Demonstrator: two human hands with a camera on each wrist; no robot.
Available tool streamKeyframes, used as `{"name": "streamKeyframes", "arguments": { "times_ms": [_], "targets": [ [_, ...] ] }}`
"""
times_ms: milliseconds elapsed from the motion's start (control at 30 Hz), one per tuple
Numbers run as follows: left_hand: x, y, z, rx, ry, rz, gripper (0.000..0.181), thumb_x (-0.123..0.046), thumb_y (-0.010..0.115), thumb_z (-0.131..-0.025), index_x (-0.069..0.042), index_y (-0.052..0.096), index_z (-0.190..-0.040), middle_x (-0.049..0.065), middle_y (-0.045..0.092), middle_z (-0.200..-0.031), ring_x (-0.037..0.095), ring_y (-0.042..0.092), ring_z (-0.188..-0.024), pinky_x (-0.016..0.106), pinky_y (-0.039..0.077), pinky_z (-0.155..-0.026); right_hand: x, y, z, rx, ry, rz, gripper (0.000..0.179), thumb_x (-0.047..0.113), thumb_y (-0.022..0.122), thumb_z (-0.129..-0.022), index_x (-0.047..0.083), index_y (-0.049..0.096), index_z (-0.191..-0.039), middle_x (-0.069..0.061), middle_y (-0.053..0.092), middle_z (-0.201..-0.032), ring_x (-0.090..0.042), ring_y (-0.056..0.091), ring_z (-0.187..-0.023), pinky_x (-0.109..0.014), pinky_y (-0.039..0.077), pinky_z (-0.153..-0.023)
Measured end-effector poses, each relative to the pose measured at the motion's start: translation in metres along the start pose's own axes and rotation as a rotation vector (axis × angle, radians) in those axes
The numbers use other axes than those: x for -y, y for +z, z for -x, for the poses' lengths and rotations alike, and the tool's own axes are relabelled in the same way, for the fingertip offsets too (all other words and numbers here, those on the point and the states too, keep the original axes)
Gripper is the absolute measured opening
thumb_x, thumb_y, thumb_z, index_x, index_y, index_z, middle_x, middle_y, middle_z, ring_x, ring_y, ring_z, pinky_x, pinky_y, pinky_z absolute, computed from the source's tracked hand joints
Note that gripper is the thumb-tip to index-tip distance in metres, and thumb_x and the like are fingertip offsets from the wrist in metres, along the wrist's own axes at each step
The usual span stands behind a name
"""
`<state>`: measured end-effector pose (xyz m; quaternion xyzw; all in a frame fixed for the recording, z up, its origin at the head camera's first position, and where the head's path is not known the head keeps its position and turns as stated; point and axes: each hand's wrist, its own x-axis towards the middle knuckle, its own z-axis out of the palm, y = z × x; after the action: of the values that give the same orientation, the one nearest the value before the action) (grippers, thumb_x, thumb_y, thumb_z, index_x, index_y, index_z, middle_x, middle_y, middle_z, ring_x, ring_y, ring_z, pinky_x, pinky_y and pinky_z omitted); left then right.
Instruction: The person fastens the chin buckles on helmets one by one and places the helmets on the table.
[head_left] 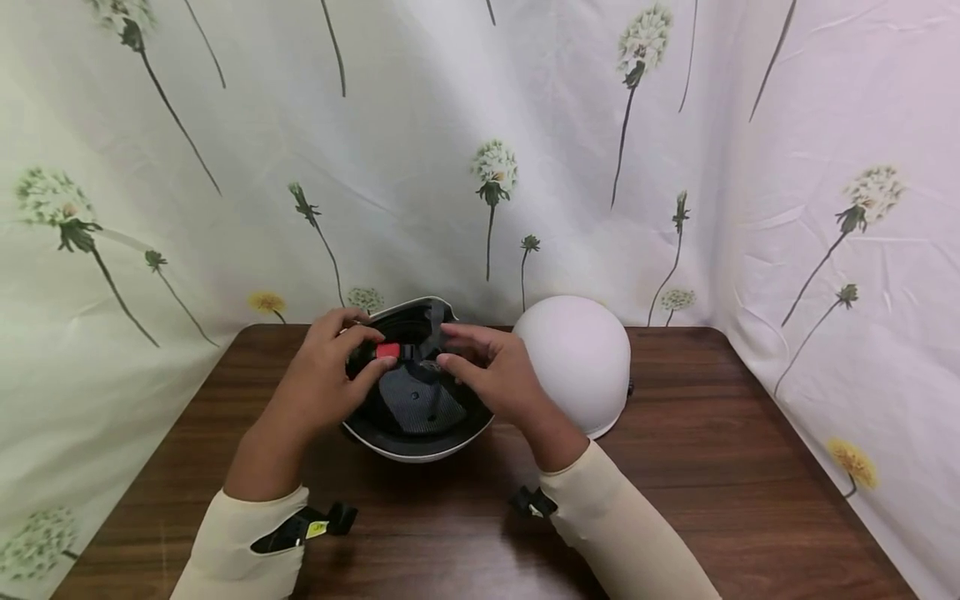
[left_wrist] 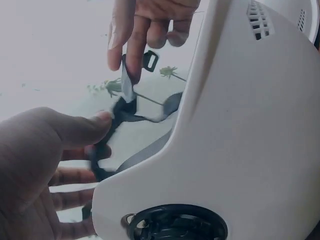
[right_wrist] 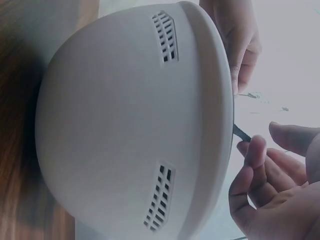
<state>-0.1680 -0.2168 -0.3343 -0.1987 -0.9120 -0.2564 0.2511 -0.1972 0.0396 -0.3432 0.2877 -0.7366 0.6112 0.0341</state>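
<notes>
An upturned white helmet (head_left: 416,457) lies on the table with its dark lining (head_left: 420,404) facing up. Over its opening, my left hand (head_left: 326,375) pinches a red-and-black chin-strap buckle (head_left: 387,351) between thumb and fingers. My right hand (head_left: 498,375) holds the dark chin strap (head_left: 433,327) at the helmet's right side. In the left wrist view, the strap (left_wrist: 127,82) runs between the right hand's fingers, beside a small black strap slider (left_wrist: 150,61). The right wrist view shows the vented white helmet shell (right_wrist: 125,120), which hides most of the strap.
A second white helmet (head_left: 573,358) stands dome up, just right of the first. The brown wooden table (head_left: 675,483) ends at a flower-printed curtain (head_left: 420,167) behind and on both sides. Black wrist devices (head_left: 285,532) hang from the sleeves.
</notes>
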Motion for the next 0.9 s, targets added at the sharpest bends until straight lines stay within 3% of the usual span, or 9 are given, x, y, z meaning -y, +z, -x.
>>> {"name": "streamKeyframes", "arguments": {
  "times_ms": [133, 267, 600, 767, 900],
  "targets": [
    [0.000, -0.001, 0.000, -0.010, -0.005, -0.006, 0.027, -0.013, 0.084, -0.097, 0.000, 0.075, -0.119, 0.027, 0.059, -0.142, 0.048, 0.054, -0.135, 0.069, 0.050, -0.106, -0.001, -0.002, 0.000, 0.002, 0.013, -0.004, 0.045, 0.003, 0.076, -0.101, -0.004, 0.068, -0.144, -0.027, 0.081, -0.114, -0.014, 0.064, -0.063, -0.027, 0.059, -0.067],
    [-0.001, -0.003, 0.001, 0.005, -0.035, -0.031, 0.029, -0.016, 0.083, -0.099, 0.000, 0.074, -0.121, 0.027, 0.058, -0.144, 0.049, 0.056, -0.134, 0.070, 0.049, -0.107, -0.003, -0.005, 0.000, -0.024, 0.028, 0.012, 0.041, 0.006, 0.076, -0.102, -0.002, 0.070, -0.142, -0.025, 0.082, -0.110, -0.012, 0.061, -0.060, -0.028, 0.059, -0.067],
    [0.002, -0.017, 0.005, 0.087, -0.123, -0.076, 0.041, -0.024, 0.083, -0.099, 0.001, 0.071, -0.129, 0.028, 0.055, -0.147, 0.052, 0.052, -0.137, 0.078, 0.040, -0.109, -0.001, -0.007, -0.003, -0.049, 0.000, 0.014, 0.037, 0.003, 0.074, -0.101, -0.005, 0.071, -0.137, -0.026, 0.078, -0.119, -0.012, 0.066, -0.076, -0.024, 0.057, -0.070],
    [0.002, -0.020, 0.005, 0.169, -0.160, -0.100, 0.048, -0.031, 0.080, -0.102, -0.001, 0.067, -0.137, 0.027, 0.049, -0.154, 0.052, 0.049, -0.142, 0.080, 0.038, -0.111, -0.002, -0.008, -0.003, -0.055, -0.010, 0.051, 0.038, 0.006, 0.077, -0.100, -0.002, 0.071, -0.138, -0.024, 0.076, -0.125, -0.010, 0.062, -0.075, -0.025, 0.052, -0.069],
    [0.004, -0.026, 0.006, 0.224, -0.178, -0.103, 0.053, -0.036, 0.078, -0.103, -0.004, 0.064, -0.143, 0.027, 0.044, -0.161, 0.053, 0.045, -0.146, 0.081, 0.037, -0.111, -0.004, -0.011, -0.003, -0.072, -0.010, 0.084, 0.038, 0.008, 0.078, -0.100, 0.001, 0.073, -0.137, -0.021, 0.076, -0.127, -0.012, 0.068, -0.084, -0.027, 0.055, -0.077]
  ]
}}
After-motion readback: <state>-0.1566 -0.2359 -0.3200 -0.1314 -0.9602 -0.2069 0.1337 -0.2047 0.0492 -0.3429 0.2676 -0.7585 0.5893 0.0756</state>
